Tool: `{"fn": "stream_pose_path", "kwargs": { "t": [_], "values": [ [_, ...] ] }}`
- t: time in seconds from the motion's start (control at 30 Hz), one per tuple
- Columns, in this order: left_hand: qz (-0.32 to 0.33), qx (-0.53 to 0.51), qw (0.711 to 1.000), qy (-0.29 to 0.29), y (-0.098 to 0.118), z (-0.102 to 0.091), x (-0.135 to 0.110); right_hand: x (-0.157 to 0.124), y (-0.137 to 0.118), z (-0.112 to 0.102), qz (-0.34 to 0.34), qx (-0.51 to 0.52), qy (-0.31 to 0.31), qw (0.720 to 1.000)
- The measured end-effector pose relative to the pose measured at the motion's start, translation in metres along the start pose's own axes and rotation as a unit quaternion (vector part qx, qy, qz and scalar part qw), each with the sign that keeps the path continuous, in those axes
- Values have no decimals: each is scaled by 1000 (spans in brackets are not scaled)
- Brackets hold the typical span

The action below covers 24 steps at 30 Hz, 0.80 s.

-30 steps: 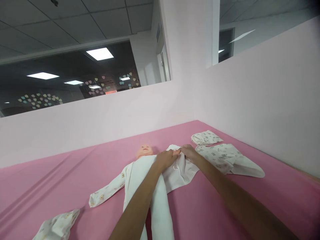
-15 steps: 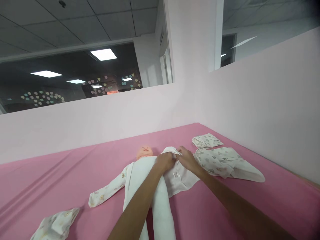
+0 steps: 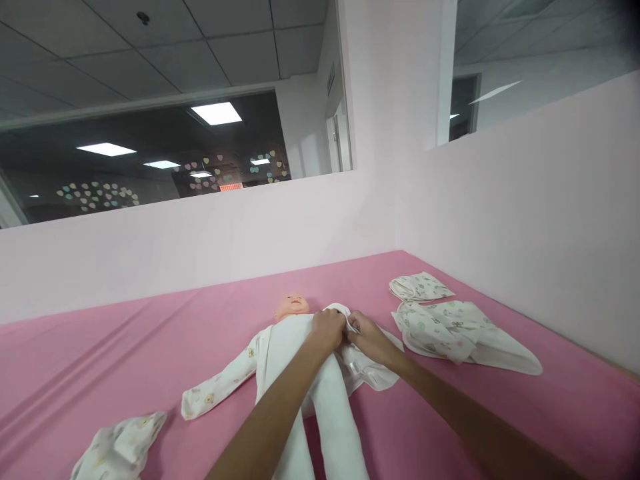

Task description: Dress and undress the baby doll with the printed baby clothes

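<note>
A baby doll (image 3: 293,305) with a white cloth body lies on its back on the pink surface, head toward the wall. One patterned sleeve of a white baby shirt (image 3: 220,393) stretches out to the left over its arm. At the doll's right-hand side in the picture, my left hand (image 3: 329,328) is closed on the shirt's fabric near the shoulder. Close beside it, my right hand (image 3: 369,339) pinches the same bunched fabric. The shirt's loose panel spreads under my right hand. My fingertips are partly hidden by the cloth.
Right of the hands lies a patterned white garment (image 3: 465,333), with a folded patterned cloth (image 3: 420,287) behind it. A crumpled patterned cloth (image 3: 120,448) sits at the lower left. White walls (image 3: 525,220) with windows border the pink surface (image 3: 115,360) behind and at right.
Both hands have drawn nearer together on the shirt fabric, and the loose panel is more gathered. The whole view has shifted slightly.
</note>
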<state>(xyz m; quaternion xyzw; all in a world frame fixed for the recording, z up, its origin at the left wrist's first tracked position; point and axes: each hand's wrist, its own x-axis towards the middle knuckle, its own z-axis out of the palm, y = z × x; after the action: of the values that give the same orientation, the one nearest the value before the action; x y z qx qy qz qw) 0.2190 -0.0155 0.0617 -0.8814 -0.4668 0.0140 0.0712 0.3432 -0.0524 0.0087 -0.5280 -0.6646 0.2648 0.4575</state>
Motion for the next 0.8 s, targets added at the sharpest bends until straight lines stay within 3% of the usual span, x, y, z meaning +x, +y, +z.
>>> {"fn": "stream_pose_path", "kwargs": {
  "t": [0.17, 0.3, 0.43, 0.57, 0.67, 0.8],
  "values": [
    [-25, 12, 1000, 3, 0, 1, -1, -18, -5, -6, 56, 17, -9, 998],
    [-49, 10, 999, 10, 3, -3, 1, -44, -32, -8, 83, 62, -76, 992],
    [-44, -5, 999, 16, 0, -14, -14, -63, -56, -4, 61, 27, -90, 994],
    [-56, -27, 996, 59, -20, -22, -65, -70, -58, -3, 37, 1, -83, 996],
    [-155, -100, 971, 154, -45, -15, -119, -72, -56, -6, 54, 16, -81, 995],
    [-302, -222, 922, 102, -71, 4, -172, -71, -56, -4, 97, 46, -94, 990]
  ]
}}
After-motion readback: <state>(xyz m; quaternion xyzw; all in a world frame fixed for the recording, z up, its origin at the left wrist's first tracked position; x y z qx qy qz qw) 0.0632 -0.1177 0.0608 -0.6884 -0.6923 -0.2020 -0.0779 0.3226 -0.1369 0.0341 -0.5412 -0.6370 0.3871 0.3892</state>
